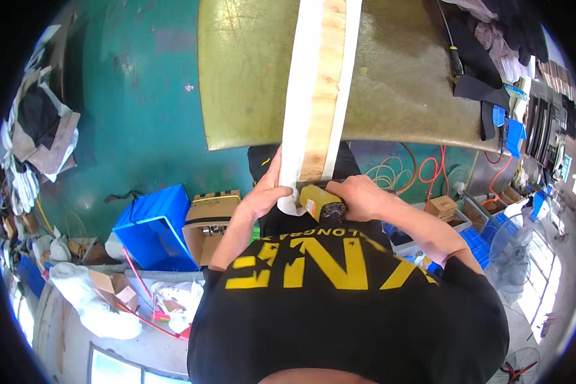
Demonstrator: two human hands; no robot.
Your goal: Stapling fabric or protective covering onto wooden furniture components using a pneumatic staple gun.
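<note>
A long wooden board (322, 109) runs away from my body over the table, with white fabric (296, 96) folded along both long edges and bare wood between. At its near end my left hand (257, 201) is closed on the fabric-covered left edge, thumb on top. A loose flap of the fabric hangs under that thumb. My right hand (358, 197) is wrapped round a yellow and black staple gun (321, 203), held against the near end of the board. The gun's nose and most of my right fingers are hidden.
The olive-topped table (249, 77) lies ahead. A long-handled screwdriver (455, 61) and dark cloth pieces (477, 89) are at its right. A blue bin (152, 227) and a cardboard box (201, 237) stand to the left. Orange hoses (436, 169) and a fan (511, 256) are at right.
</note>
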